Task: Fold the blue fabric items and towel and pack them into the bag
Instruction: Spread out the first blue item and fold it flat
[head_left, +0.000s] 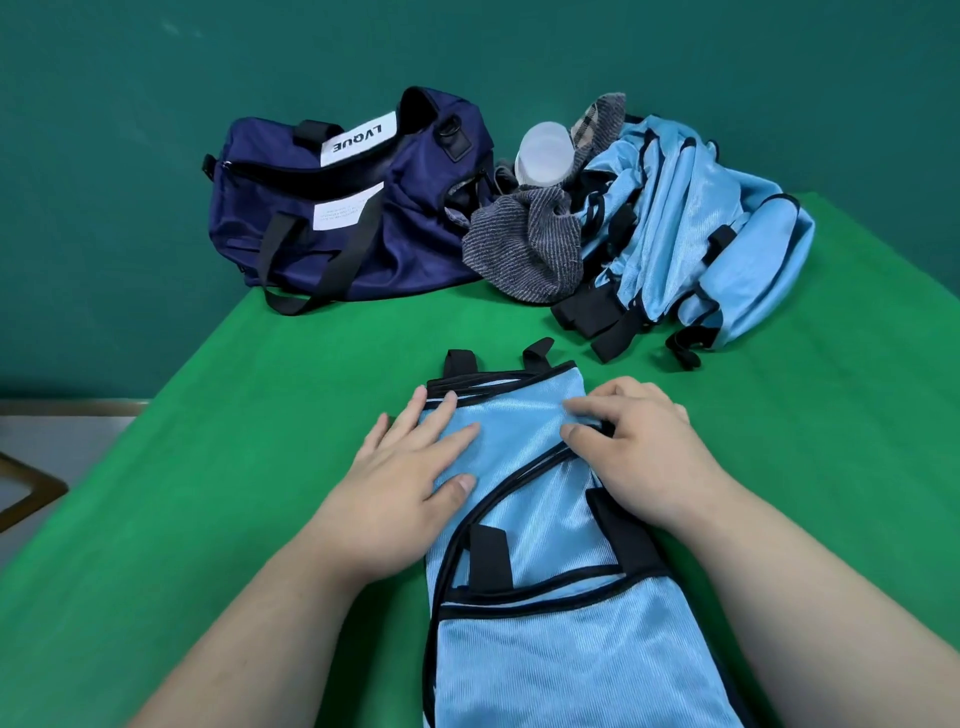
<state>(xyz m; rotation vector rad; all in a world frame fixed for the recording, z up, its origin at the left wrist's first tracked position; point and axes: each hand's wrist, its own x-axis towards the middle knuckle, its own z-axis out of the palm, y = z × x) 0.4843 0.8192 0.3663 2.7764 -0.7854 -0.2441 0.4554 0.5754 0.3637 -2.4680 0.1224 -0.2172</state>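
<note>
A: Your left hand (410, 467) lies flat, palm down. The fingers are straight and slightly spread, pointing far and a little right, with the thumb out on the near side.

B: It presses on the left edge of the blue fabric item (519, 545). Your left forearm (270, 623) is bare and comes in from the near left.

A: Your right hand (639, 447) sits differently: knuckles raised, fingers bent, tips aimed left.

B: Yes, your thumb and forefinger pinch a fold of that fabric at its black trim. Your right forearm (810, 597) runs in from the near right. Your two hands are near each other but apart.
</note>
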